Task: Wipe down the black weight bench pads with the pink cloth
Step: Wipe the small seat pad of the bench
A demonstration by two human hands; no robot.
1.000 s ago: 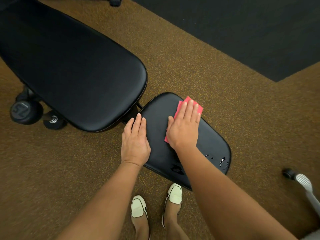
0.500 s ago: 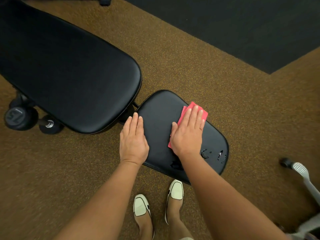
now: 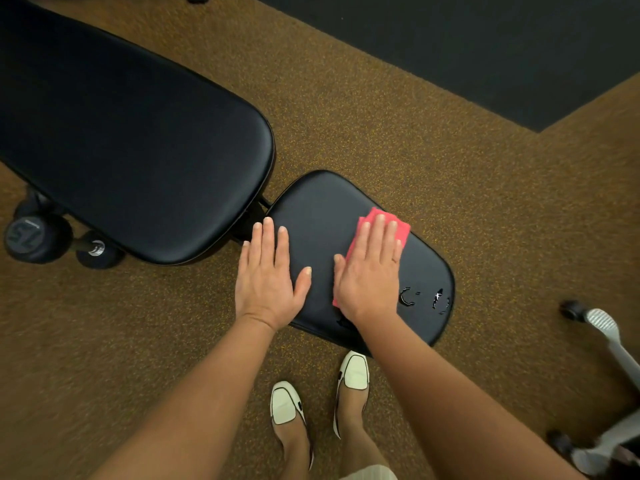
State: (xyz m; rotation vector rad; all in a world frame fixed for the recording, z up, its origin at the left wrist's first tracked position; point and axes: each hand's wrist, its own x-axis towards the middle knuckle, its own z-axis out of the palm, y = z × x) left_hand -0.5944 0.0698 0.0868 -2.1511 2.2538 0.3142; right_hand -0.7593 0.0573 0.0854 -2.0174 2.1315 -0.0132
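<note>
The small black seat pad (image 3: 322, 206) lies in the middle of the view. My right hand (image 3: 369, 271) presses flat on the pink cloth (image 3: 375, 216), which sticks out past the fingertips on the pad. My left hand (image 3: 268, 275) rests flat on the pad's left edge, fingers apart, holding nothing. The long black back pad (image 3: 131, 150) stretches to the upper left, raised above the seat pad. Wet shiny marks (image 3: 424, 299) show on the seat pad to the right of my right hand.
A black dumbbell (image 3: 38, 237) lies on the brown speckled floor (image 3: 381, 116) under the back pad at left. A dark mat (image 3: 485, 46) covers the floor at top right. A white wheeled chair base (image 3: 602, 327) stands at right. My feet in cream shoes (image 3: 353, 372) stand below the seat pad.
My right hand has slid the pink cloth toward the right side of the seat pad. My left hand's thumb has spread out; the hand stays at the pad's left edge.
</note>
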